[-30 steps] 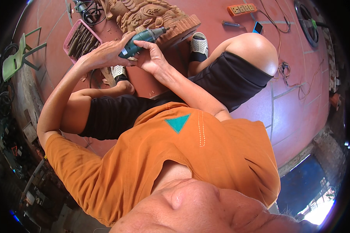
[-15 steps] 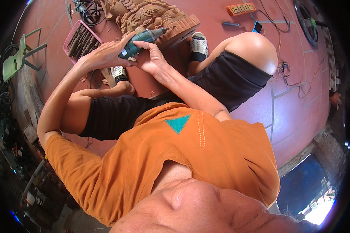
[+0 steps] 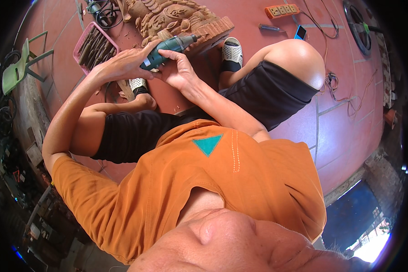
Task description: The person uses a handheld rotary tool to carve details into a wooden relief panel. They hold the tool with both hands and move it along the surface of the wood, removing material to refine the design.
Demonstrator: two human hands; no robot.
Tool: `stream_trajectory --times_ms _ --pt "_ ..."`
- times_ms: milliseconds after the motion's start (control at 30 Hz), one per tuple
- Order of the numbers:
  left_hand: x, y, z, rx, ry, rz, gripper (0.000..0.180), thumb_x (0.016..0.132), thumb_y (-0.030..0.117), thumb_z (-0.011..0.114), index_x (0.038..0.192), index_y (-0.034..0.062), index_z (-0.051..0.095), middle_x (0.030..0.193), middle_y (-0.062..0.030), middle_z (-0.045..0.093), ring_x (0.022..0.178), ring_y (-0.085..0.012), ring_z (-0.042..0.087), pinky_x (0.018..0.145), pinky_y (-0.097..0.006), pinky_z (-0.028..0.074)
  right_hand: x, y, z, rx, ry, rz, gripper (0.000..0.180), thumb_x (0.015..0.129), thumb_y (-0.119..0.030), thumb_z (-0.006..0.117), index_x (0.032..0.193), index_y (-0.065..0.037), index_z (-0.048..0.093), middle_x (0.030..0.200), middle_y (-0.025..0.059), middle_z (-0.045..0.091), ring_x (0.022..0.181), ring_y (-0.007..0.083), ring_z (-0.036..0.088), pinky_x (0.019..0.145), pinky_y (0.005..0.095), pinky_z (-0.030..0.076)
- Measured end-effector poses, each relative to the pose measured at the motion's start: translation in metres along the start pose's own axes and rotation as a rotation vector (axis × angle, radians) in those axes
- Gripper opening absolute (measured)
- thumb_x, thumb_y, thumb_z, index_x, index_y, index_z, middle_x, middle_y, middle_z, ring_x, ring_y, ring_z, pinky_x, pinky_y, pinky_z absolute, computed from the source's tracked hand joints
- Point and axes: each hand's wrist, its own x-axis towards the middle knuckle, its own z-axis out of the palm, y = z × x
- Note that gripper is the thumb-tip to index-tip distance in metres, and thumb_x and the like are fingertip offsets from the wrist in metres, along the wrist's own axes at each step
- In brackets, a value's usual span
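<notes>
A green rotary tool [image 3: 167,49] is held between both hands, its dark nose pointing up and right. My left hand [image 3: 128,63] is closed round its rear body, with the thumb along the upper side. My right hand [image 3: 180,72] grips from the other side, thumb on the body and fingers partly hidden beneath it. A thin bit seems to stick out of the nose. Just beyond the tool lies a brown carved wooden piece [image 3: 177,20] with deep relief; the nose overlaps its near edge in view, and I cannot tell whether they touch.
Left of the carving sits a pink basket [image 3: 80,64] of wooden-handled tools [image 3: 95,49], with a corded power tool [image 3: 94,7] behind. A green chair [image 3: 16,76] stands far left. At right lie an orange power strip [image 3: 282,11], a slim hand tool [image 3: 271,28], a phone [image 3: 300,31] and cables [image 3: 332,81].
The rotary tool has shifted slightly right, and its nose reaches a little further over the carving's edge. Both hands keep their hold on it.
</notes>
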Motion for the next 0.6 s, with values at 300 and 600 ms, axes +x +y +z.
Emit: stream_trajectory --times_ms 300,600 --pt "0.0027 0.0007 -0.0005 0.025 -0.019 0.011 0.101 0.073 0.021 0.079 0.153 0.0108 0.018 0.112 -0.0255 0.065 0.106 -0.041 0.064 0.092 -0.046 0.049 -0.0047 0.001 -0.0015 0.036 0.014 -0.006 0.033 0.08 -0.006 0.069 0.111 -0.011 0.06 0.106 0.0063 0.065 0.104 0.0247 0.062 0.094 0.0578 0.048" --pt "0.0019 -0.0021 0.0019 -0.02 0.007 -0.016 0.098 0.075 0.022 0.078 0.152 0.0112 0.018 0.106 -0.0257 0.066 0.105 -0.0419 0.063 0.09 -0.047 0.049 0.0005 -0.0004 0.0 0.019 0.012 0.005 0.031 0.08 -0.005 0.069 0.11 -0.011 0.061 0.102 0.0045 0.065 0.1 0.0237 0.064 0.093 0.0559 0.049"
